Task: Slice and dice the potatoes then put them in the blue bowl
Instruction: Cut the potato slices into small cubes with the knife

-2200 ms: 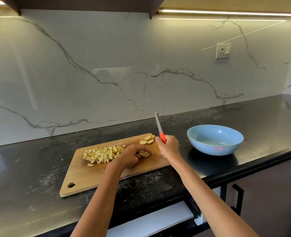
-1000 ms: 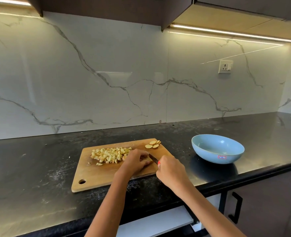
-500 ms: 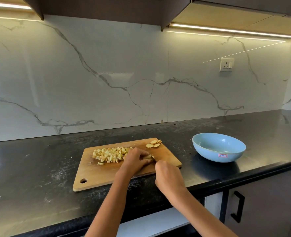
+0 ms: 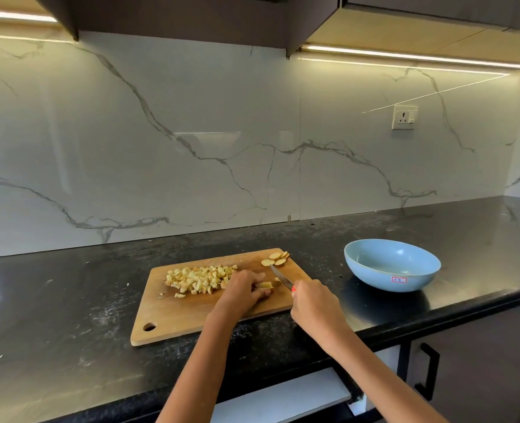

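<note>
Diced potato pile (image 4: pixel 199 279) sits left-centre on the wooden cutting board (image 4: pixel 173 315); your left hand (image 4: pixel 243 290) curls down over potato slices (image 4: pixel 264 285) beside it. Your right hand (image 4: pixel 313 303) grips the red-handled knife (image 4: pixel 281 277), blade's long axis pointing up-left toward uncut slices (image 4: pixel 275 259) at the board's far corner. The blue bowl (image 4: pixel 391 265) stands apart on the right.

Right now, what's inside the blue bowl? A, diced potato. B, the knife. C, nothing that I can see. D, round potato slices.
C: the blue bowl shows only its bare inside, while the diced potato and the round slices lie on the cutting board, and the right hand holds the knife.
</note>
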Tool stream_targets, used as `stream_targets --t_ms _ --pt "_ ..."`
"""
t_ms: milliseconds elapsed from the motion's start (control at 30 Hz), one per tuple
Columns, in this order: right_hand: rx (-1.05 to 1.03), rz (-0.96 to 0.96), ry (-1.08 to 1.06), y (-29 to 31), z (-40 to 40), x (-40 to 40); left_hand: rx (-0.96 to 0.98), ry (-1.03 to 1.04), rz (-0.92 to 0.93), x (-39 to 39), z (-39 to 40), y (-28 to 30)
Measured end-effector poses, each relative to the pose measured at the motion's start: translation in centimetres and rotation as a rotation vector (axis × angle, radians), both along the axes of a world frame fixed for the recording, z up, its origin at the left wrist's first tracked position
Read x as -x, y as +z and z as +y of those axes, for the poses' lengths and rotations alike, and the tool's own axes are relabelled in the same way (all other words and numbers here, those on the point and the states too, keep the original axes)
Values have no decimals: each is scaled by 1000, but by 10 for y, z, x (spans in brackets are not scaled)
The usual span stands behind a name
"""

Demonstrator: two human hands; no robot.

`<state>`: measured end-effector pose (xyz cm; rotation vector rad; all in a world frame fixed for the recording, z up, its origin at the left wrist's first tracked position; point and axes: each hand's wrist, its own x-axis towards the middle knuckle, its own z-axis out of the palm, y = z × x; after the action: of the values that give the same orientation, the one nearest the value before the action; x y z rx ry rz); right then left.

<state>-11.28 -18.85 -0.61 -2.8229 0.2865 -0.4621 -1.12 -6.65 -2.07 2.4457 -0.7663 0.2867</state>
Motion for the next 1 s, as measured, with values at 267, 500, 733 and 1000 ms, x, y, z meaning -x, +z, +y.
stream_targets --t_ms 267,500,733,1000 --pt "14 -5 55 2 6 2 71 23 -46 4 1 2" --pt "19 -17 83 4 9 4 76 56 -44 5 -1 3" --pt "122 20 121 2 20 2 59 53 -48 5 -2 4" --pt "127 53 154 -3 10 15 72 56 -47 8 -2 4"
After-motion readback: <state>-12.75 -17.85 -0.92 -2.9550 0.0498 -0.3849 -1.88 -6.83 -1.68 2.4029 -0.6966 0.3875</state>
